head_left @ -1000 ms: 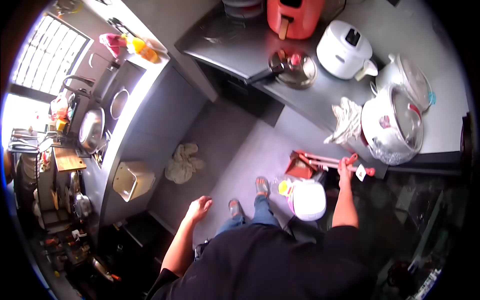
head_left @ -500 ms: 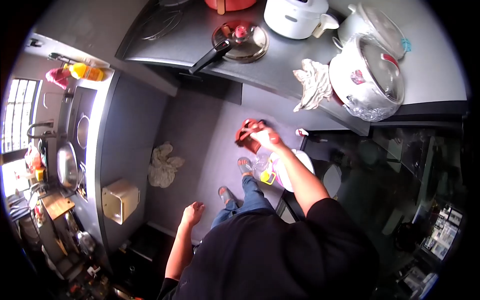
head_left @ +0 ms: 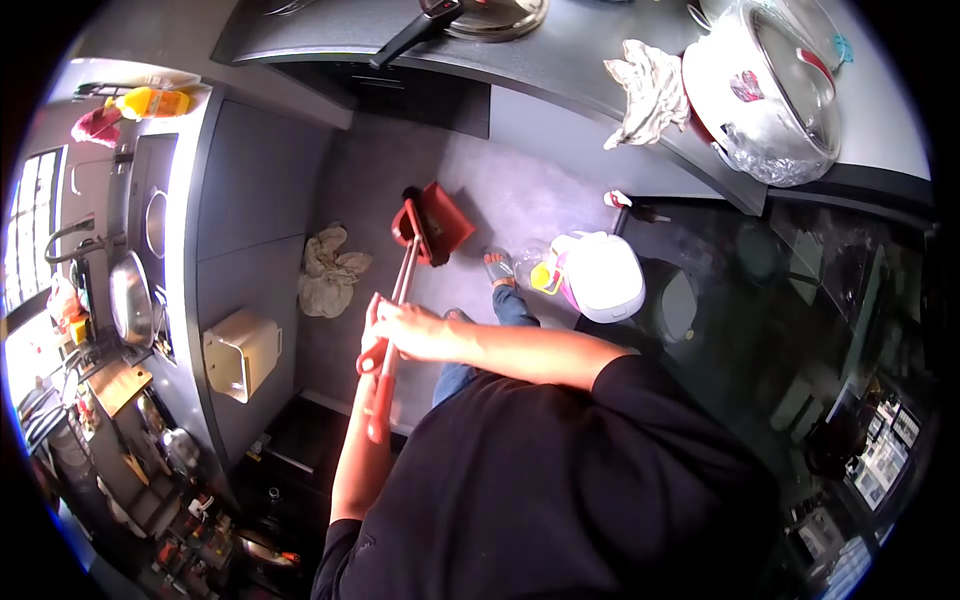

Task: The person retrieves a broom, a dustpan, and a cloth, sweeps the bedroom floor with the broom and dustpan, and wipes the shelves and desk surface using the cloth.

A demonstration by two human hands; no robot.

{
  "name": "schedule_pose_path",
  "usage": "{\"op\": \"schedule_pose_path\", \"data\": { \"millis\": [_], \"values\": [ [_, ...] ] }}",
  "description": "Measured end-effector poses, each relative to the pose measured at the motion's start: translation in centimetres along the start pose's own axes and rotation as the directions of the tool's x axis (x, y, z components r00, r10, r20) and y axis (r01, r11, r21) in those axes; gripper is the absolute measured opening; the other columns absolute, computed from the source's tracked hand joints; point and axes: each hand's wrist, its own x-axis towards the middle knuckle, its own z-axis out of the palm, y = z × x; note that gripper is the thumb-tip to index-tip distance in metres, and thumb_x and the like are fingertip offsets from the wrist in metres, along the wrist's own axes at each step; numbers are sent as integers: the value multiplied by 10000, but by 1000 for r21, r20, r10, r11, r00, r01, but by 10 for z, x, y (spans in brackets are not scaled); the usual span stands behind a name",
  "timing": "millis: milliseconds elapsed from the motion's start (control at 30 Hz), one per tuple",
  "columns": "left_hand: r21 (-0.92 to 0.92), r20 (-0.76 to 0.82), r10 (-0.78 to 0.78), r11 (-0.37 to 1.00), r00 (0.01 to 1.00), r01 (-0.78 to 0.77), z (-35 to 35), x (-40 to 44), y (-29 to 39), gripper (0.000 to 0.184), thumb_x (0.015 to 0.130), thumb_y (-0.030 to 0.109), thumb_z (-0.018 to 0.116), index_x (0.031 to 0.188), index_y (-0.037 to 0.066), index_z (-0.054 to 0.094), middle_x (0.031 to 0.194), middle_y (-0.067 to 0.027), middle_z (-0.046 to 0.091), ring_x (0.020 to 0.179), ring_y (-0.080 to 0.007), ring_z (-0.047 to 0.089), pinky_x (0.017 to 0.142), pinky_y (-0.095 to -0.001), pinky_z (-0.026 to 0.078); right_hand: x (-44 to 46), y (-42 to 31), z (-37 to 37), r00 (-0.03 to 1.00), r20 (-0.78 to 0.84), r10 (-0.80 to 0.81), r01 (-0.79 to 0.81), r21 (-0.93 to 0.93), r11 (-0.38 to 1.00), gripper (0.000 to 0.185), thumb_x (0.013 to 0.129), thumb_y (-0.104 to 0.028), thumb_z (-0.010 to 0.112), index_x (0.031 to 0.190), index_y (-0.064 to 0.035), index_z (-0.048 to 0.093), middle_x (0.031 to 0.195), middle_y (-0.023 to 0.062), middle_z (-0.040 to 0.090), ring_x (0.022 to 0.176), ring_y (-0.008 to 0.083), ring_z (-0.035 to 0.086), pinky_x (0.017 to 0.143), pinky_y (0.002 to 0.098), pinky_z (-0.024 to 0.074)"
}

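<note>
A red long-handled dustpan [head_left: 448,222] is low over or on the floor, with a red broom head [head_left: 408,224] against its left side. Their thin handles [head_left: 404,275] run side by side up toward my body, ending in red grips [head_left: 379,410]. My right hand [head_left: 412,331] is closed around the handles from the right. My left hand [head_left: 371,335] meets it at the same place, closed about the handles, its fingers partly covered by the right hand. Which hand bears which handle I cannot tell.
A crumpled pale cloth [head_left: 332,272] lies on the floor at left. A white lidded bin [head_left: 605,278] stands right of my feet, beside a clear yellow-capped container [head_left: 543,277]. A beige bin [head_left: 243,355] hangs on the left cabinet. Pots and a rag [head_left: 648,92] occupy the far counter.
My right hand has brought the dustpan and broom leftward from near the white bin. My left hand, earlier apart and away from them, now meets the right at the handles. The view has shifted downward.
</note>
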Motion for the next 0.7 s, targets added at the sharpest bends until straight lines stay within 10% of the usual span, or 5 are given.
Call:
{"op": "schedule_pose_path", "data": {
  "millis": [200,300,367,533,700],
  "values": [
    [495,-20,232,847,973,-192,5,-43,5,438,1001,161,644,1409,44,538,1242,-109,686,1138,-240,671,1010,-360,534,-3,-7,43,859,10,-511,500,-220,837,136,775,-111,699,909,-110,718,918,74,693,954,309,675,890,417,539],
    [770,-34,447,582,894,-261,-14,-69,5,363,1004,173,648,1334,25,616,1219,-101,712,1118,-237,688,1000,-356,542,4,-13,49,919,180,-351,395,-384,835,629,721,-76,772,1333,-52,629,1163,147,668,1103,373,641,982,457,529],
    [299,-195,372,904,907,-306,-46,-65,-33,307,1022,165,627,1296,28,655,1197,-92,728,1117,-211,699,988,-334,548,-9,-50,40,963,168,-211,262,-392,882,634,814,-157,797,1397,-46,574,1211,183,667,1142,388,640,1004,450,515],
    [857,-276,473,515,837,-8,-94,-105,-22,345,1058,414,565,1237,157,710,1157,-93,743,1082,-260,715,907,-384,540,-99,-2,7,987,-1,164,-133,-594,794,555,838,-286,798,1311,-33,654,1199,221,680,1128,390,670,953,462,537],
    [481,-279,482,819,830,-314,-101,-144,-16,235,1031,226,635,1175,60,718,1100,-56,738,1025,-185,714,877,-308,577,-174,29,-16,847,-55,529,-442,-626,642,503,852,-340,802,1253,-56,698,1089,193,750,1047,329,730,912,413,562]
  ]
}}
